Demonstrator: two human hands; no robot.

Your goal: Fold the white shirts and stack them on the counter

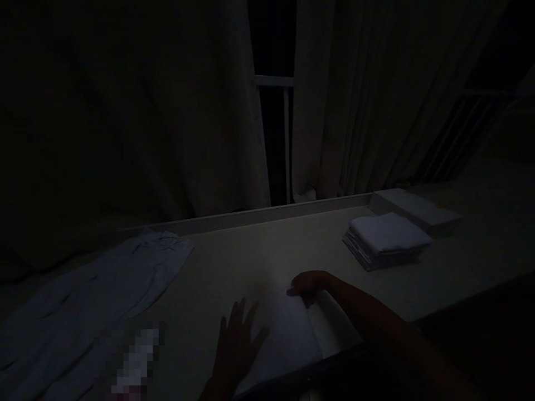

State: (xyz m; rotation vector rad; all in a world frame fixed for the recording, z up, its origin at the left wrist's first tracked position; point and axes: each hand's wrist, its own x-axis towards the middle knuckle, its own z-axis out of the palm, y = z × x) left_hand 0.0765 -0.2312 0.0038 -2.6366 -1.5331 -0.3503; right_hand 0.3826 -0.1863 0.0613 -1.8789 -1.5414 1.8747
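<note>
A folded white cloth (284, 334) lies flat at the front edge of the pale table. My left hand (238, 340) rests at its left side with fingers spread. At the cloth's far right corner, my right hand (310, 283) pinches the edge between thumb and fingers. To the right of them is a neat stack of folded white cloths (388, 234). A loose, rumpled white cloth (125, 284) spreads over the left part of the table. The light is very dim, so the kind of cloth is hard to make out.
A long white box-like block (413, 207) stands behind the stack at the right. A low ledge (267, 214) runs along the table's back, below hanging curtains (326, 111). Through their gap shows a window frame (273, 81). A pixelated patch covers something at lower left.
</note>
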